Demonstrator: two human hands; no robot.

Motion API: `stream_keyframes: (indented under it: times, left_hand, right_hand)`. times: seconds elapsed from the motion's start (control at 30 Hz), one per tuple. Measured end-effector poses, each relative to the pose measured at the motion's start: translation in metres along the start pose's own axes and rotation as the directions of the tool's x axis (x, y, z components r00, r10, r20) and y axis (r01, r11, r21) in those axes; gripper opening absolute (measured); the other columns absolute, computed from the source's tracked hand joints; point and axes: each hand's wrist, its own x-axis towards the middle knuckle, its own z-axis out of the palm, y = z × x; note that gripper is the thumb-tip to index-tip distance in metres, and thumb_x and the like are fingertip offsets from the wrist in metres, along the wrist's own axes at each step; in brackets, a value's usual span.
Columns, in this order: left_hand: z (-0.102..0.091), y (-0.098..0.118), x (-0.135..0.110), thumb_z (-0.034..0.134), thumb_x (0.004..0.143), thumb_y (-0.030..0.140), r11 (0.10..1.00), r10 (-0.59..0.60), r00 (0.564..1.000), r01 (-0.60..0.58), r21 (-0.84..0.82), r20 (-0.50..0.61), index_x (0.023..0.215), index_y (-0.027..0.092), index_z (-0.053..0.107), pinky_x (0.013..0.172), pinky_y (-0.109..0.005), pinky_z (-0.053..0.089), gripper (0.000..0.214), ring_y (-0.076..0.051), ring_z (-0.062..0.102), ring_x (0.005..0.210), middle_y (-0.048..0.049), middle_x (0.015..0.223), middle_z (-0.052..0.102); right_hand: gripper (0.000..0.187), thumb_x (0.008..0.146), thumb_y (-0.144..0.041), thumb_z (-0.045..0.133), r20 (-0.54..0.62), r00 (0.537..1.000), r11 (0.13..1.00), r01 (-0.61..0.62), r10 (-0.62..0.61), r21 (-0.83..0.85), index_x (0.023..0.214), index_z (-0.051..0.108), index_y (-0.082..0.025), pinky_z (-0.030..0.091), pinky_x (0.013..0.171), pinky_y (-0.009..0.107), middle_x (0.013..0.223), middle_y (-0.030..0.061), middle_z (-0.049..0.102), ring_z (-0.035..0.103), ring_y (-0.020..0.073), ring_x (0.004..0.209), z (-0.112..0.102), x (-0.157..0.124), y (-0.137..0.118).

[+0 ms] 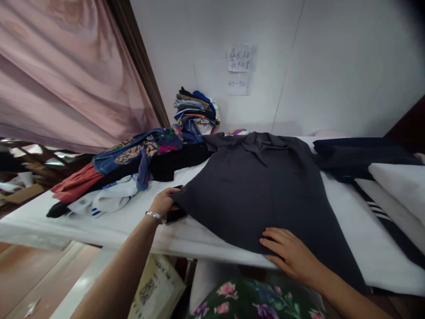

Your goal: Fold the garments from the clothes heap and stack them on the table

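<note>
A dark grey jacket [265, 190] lies spread on the white-covered table, its collar towards the wall and its lower edge towards me. My left hand [163, 203], with a silver bracelet at the wrist, pinches the jacket's left lower corner. Under and beside that hand is a flat black object [175, 215], perhaps a phone, partly hidden. My right hand [288, 253] rests on the jacket near the front edge, its fingers stretched out and holding nothing. The jacket's right lower part reaches the table edge beyond my right forearm.
Loose clothes, among them a patterned blue garment [146, 148] and a white one [113, 197], lie at left. A folded clothes stack [195, 108] stands at the back. Dark garments [361, 153] and white cloth [401, 186] lie at right. Handwritten papers [239, 60] hang on the wall.
</note>
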Motion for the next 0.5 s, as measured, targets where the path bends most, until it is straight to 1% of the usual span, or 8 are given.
stream_keyframes:
  times: [0.07,0.1,0.17,0.23,0.3,0.37,0.43,0.5]
  left_hand:
    - [-0.004,0.005,-0.003,0.059,0.064,0.014,0.991,0.003,0.999,0.001,-0.135,0.036,0.095,0.019,0.061,0.062,-0.026,0.056,0.031,-0.017,0.068,0.068,-0.0007,0.075,0.071]
    - [-0.006,0.007,-0.005,0.060,0.064,0.015,0.989,0.021,0.999,-0.014,-0.148,0.040,0.096,0.019,0.062,0.064,-0.027,0.056,0.033,-0.018,0.068,0.070,-0.0009,0.077,0.071]
    - [-0.010,0.006,-0.006,0.058,0.063,0.013,0.995,0.095,0.995,-0.095,-0.001,0.000,0.096,0.019,0.064,0.065,-0.028,0.056,0.035,-0.020,0.069,0.072,-0.0015,0.077,0.072]
    - [-0.012,0.002,-0.007,0.054,0.064,0.010,0.929,0.218,0.975,-0.199,0.312,-0.028,0.096,0.020,0.068,0.070,-0.029,0.055,0.037,-0.022,0.069,0.077,-0.0028,0.078,0.072]
    - [-0.011,-0.004,-0.006,0.049,0.066,0.006,0.763,0.314,0.949,-0.268,0.589,0.026,0.101,0.021,0.070,0.077,-0.031,0.053,0.043,-0.024,0.069,0.084,-0.0048,0.084,0.074]
    - [-0.008,-0.009,-0.006,0.045,0.068,0.004,0.642,0.320,0.942,-0.295,0.708,0.102,0.108,0.021,0.068,0.082,-0.031,0.051,0.049,-0.024,0.069,0.088,-0.0060,0.091,0.075]
    - [-0.007,-0.012,-0.004,0.042,0.068,0.003,0.584,0.301,0.944,-0.293,0.757,0.134,0.111,0.021,0.067,0.081,-0.029,0.050,0.053,-0.023,0.069,0.088,-0.0057,0.094,0.075]
    - [-0.007,-0.015,-0.001,0.041,0.067,0.004,0.566,0.290,0.947,-0.286,0.774,0.137,0.111,0.022,0.067,0.079,-0.028,0.050,0.055,-0.022,0.070,0.086,-0.0045,0.091,0.075]
  right_hand:
    - [0.030,0.093,-0.027,0.049,-0.065,0.997,0.998,0.034,-0.031,0.048,0.118,0.065,-0.022,0.052,0.091,0.039,0.113,0.0109,0.067,0.061,0.0225,0.108,-0.005,0.009,-0.004]
    - [0.030,0.094,-0.023,0.046,-0.119,0.992,0.994,0.062,-0.051,0.090,0.117,0.065,-0.020,0.053,0.089,0.036,0.109,0.0106,0.068,0.063,0.0202,0.104,-0.008,0.012,-0.004]
    - [0.031,0.094,-0.018,0.044,-0.238,0.968,0.981,0.121,-0.083,0.150,0.118,0.063,-0.018,0.053,0.090,0.033,0.107,0.0105,0.069,0.062,0.0183,0.106,-0.014,0.016,0.000]
    - [0.033,0.093,-0.015,0.043,-0.270,0.959,0.981,0.132,-0.089,0.145,0.119,0.063,-0.018,0.050,0.098,0.036,0.112,0.0105,0.068,0.058,0.0194,0.116,-0.019,0.016,0.005]
    - [0.033,0.092,-0.014,0.042,-0.182,0.982,0.990,0.077,-0.054,0.119,0.114,0.066,-0.019,0.047,0.101,0.038,0.116,0.0103,0.068,0.055,0.0210,0.121,-0.020,0.012,0.009]
    - [0.035,0.091,-0.014,0.041,-0.054,0.998,0.993,-0.006,0.012,0.121,0.111,0.068,-0.021,0.047,0.102,0.037,0.119,0.0101,0.066,0.055,0.0217,0.121,-0.020,0.006,0.009]
    - [0.033,0.090,-0.019,0.045,0.021,0.997,0.987,-0.080,0.078,0.137,0.114,0.068,-0.023,0.046,0.103,0.038,0.125,0.0101,0.063,0.053,0.0232,0.124,-0.021,0.002,0.005]
    - [0.033,0.086,-0.027,0.055,0.050,0.992,0.980,-0.124,0.118,0.158,0.116,0.067,-0.024,0.044,0.104,0.039,0.129,0.0100,0.060,0.051,0.0256,0.125,-0.024,-0.001,-0.001]
